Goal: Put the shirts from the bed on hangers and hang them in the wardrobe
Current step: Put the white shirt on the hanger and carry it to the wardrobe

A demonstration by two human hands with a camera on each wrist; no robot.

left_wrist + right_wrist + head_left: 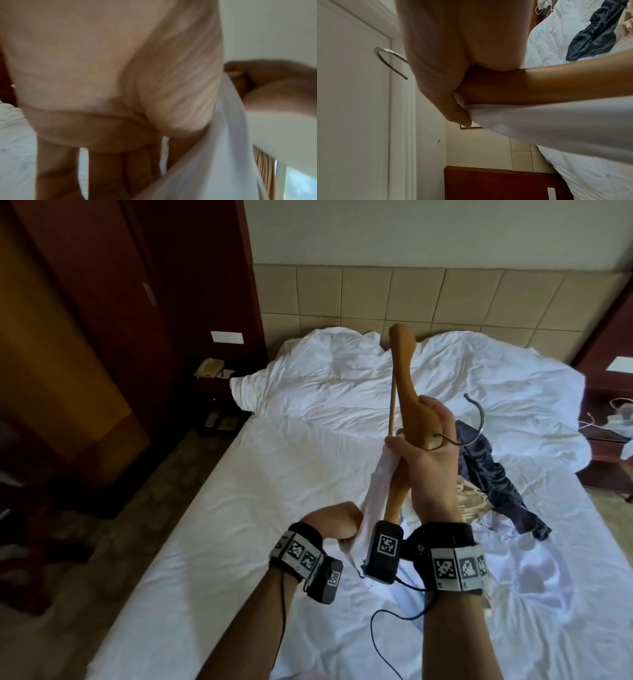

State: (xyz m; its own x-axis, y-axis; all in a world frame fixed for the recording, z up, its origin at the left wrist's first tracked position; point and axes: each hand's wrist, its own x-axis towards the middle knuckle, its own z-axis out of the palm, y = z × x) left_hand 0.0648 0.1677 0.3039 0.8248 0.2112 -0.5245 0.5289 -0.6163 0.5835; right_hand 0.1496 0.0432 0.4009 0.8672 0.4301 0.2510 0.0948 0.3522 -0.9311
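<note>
Rumpled white bedding covers a bed set against a padded beige headboard, with dark wooden wardrobe panels off to one side. Over the mattress, the right hand is curled firmly round the middle of a wooden hanger, which stands almost on end, one arm pointing up toward the headboard and its metal hook sticking out to the side. That hand's thumb also pins a fold of a white shirt against the wood. The left hand sits lower, fingers closed on the shirt's fabric, drawing it taut along the hanger's lower arm; the wrist views show cloth bunched in both grips. Two more garments, a dark blue shirt and a pale gold one, lie crumpled on the bed just behind the right hand, waiting their turn.

The shirt looks only partly threaded, so the risk is plain: pull too hard with the left hand and the neckline may slip off the hanger's shoulder, or stretch. With the hanger so steeply tilted, loose fabric could slide down and bunch at the low end. The protruding hook might also snag the dark garment nearby
</note>
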